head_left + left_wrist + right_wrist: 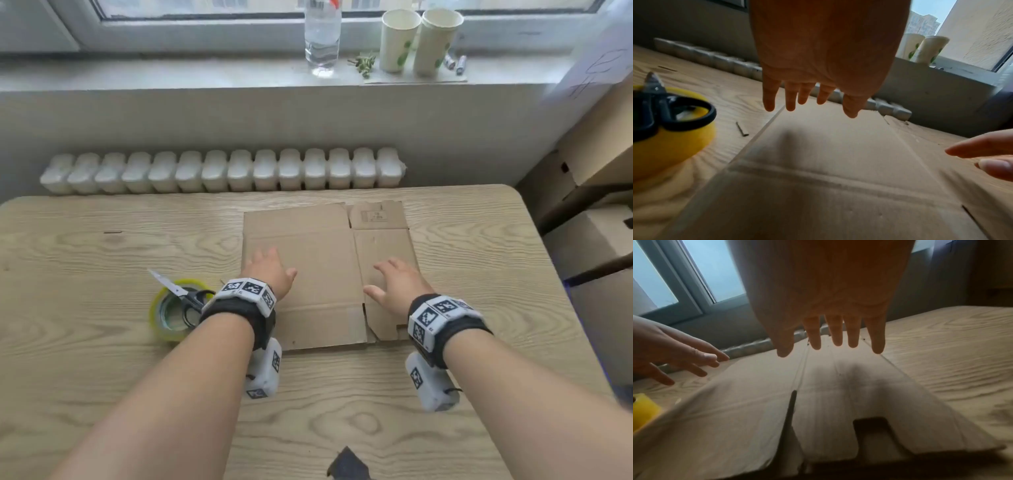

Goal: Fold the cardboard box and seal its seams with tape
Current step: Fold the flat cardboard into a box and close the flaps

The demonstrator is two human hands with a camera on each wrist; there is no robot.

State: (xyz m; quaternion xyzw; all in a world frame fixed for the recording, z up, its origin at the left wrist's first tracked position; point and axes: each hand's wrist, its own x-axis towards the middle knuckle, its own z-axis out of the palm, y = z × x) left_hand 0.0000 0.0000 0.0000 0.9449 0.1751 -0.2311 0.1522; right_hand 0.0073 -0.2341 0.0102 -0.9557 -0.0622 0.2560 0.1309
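A flattened brown cardboard box (325, 260) lies on the wooden table (102, 246), flaps spread toward me and away. My left hand (270, 270) hovers palm down over the box's left part, fingers straight and spread (791, 100), holding nothing. My right hand (397, 284) hovers over the right panel, fingers likewise spread (836, 335); its shadow falls on the cardboard (849, 386) below. A yellow-edged roll of tape (171, 311) sits left of the box, with black-handled scissors (185, 296) lying across it. The same tape roll (668, 146) shows at the left in the left wrist view.
A white radiator (222, 171) runs behind the table's far edge. On the windowsill stand a clear plastic bottle (322, 34) and two paper cups (418, 39). Stacked cardboard boxes (596, 205) stand to the right of the table. A small dark scrap (347, 464) lies near the front edge.
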